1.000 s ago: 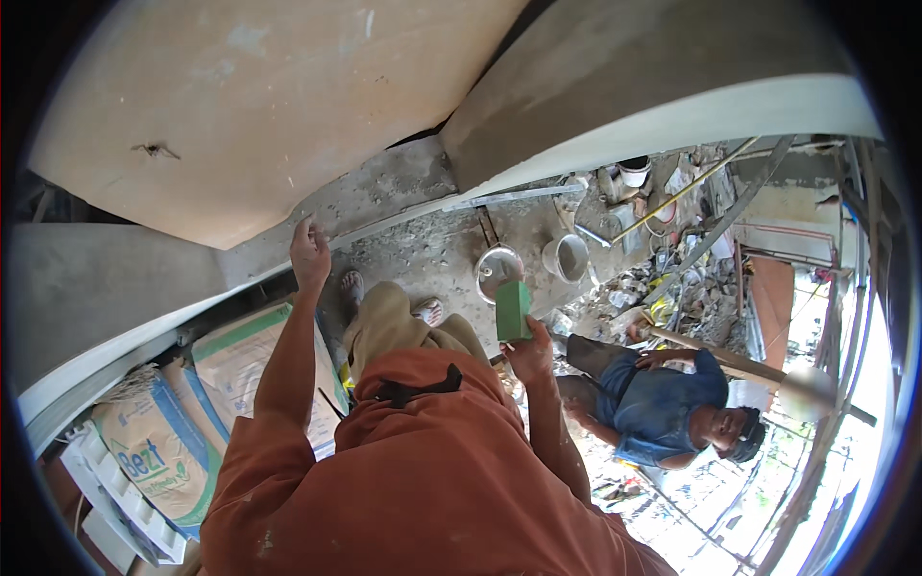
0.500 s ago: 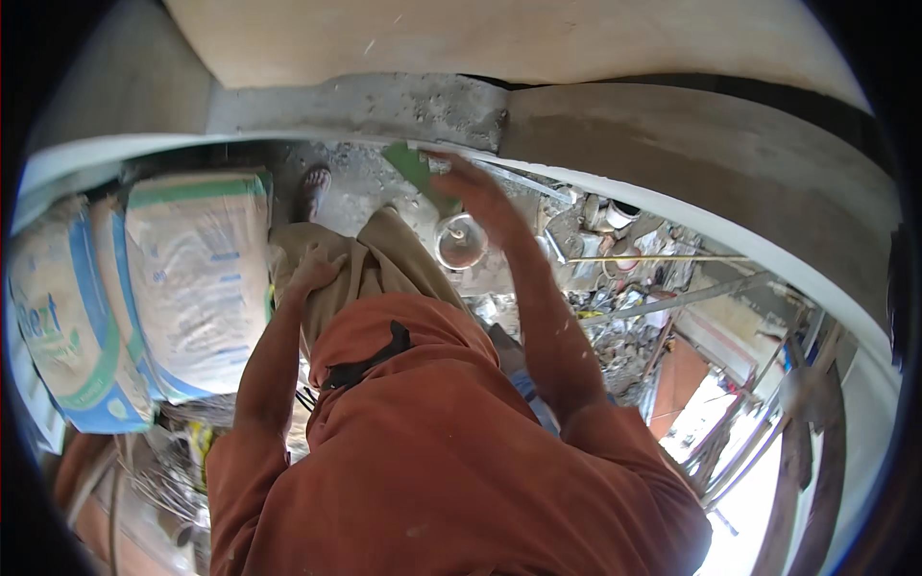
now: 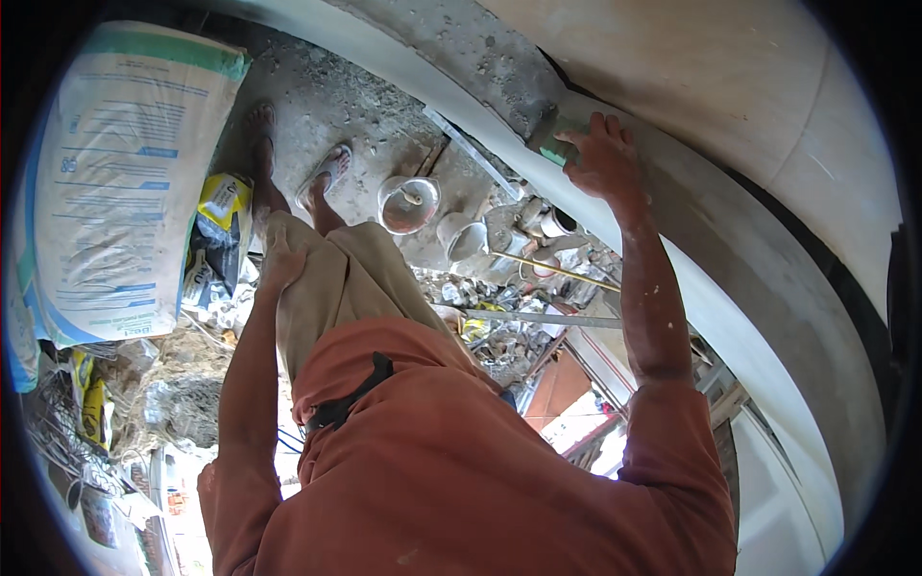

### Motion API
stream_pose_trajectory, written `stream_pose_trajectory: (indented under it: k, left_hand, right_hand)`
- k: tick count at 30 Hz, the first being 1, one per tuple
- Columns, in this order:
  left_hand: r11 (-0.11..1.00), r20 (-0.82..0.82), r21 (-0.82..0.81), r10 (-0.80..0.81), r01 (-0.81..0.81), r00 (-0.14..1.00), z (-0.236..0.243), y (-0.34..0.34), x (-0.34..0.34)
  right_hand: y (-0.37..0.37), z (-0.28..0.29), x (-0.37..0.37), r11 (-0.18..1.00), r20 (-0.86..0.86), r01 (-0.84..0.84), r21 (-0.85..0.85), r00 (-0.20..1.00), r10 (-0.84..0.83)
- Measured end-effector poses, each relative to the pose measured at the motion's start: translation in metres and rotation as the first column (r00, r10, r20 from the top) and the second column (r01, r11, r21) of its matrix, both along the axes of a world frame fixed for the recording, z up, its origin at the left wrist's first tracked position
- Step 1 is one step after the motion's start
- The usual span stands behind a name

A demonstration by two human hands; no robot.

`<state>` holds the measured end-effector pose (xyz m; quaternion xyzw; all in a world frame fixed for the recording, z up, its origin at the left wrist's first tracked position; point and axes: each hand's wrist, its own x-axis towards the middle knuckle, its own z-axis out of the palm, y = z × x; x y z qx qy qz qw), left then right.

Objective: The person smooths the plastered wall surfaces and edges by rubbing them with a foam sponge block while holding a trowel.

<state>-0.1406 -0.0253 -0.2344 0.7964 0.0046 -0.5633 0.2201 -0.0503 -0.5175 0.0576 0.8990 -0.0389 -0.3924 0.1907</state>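
Observation:
My right hand [image 3: 603,154] is raised and grips a green float [image 3: 552,146], pressing it flat against the grey plastered band [image 3: 480,58] of the wall. My left hand [image 3: 284,257] rests on my left thigh, fingers spread over the tan trousers, holding nothing. My bare feet [image 3: 293,163] stand on a rough concrete surface [image 3: 365,106] below. My orange shirt fills the lower middle of the view.
A large white cement sack [image 3: 125,182] lies at the left, with a yellow-and-black bag [image 3: 216,230] beside it. A round metal pan [image 3: 407,204] and a bucket [image 3: 463,236] sit near my feet. Rubble, poles and scaffolding lie lower right.
My right hand with the green float has gone from in front of my body up to the grey wall band. My left hand came off the wall down onto my thigh.

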Motion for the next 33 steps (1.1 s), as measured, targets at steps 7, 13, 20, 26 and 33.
stream_pose_trajectory:
  k: [7, 13, 20, 26, 33]
  left_hand:
    - [0.999, -0.049, -0.035, -0.021, 0.019, 0.999, -0.014, 0.032, -0.011]
    - [0.997, -0.069, -0.069, 0.040, -0.044, 0.997, 0.000, 0.039, -0.001]
    - [0.998, -0.113, -0.065, -0.025, 0.018, 0.993, -0.002, 0.031, 0.009]
    - [0.991, -0.069, -0.087, 0.093, -0.099, 0.993, -0.008, 0.044, -0.005]
    - [0.997, -0.071, -0.078, -0.032, 0.026, 0.997, -0.013, 0.039, 0.000]
  right_hand:
    - [-0.011, -0.040, -0.005, 0.995, 0.009, -0.083, 0.055, 0.997, 0.082]
    - [-0.008, -0.013, 0.013, 0.980, 0.103, -0.076, -0.183, 0.990, 0.096]
    - [0.000, -0.038, -0.004, 0.997, 0.012, -0.063, 0.037, 0.998, 0.062]
    - [-0.014, -0.008, 0.015, 0.979, 0.141, -0.069, -0.191, 0.985, 0.097]
    - [0.005, -0.033, -0.017, 0.996, 0.096, -0.075, -0.037, 0.992, 0.079]
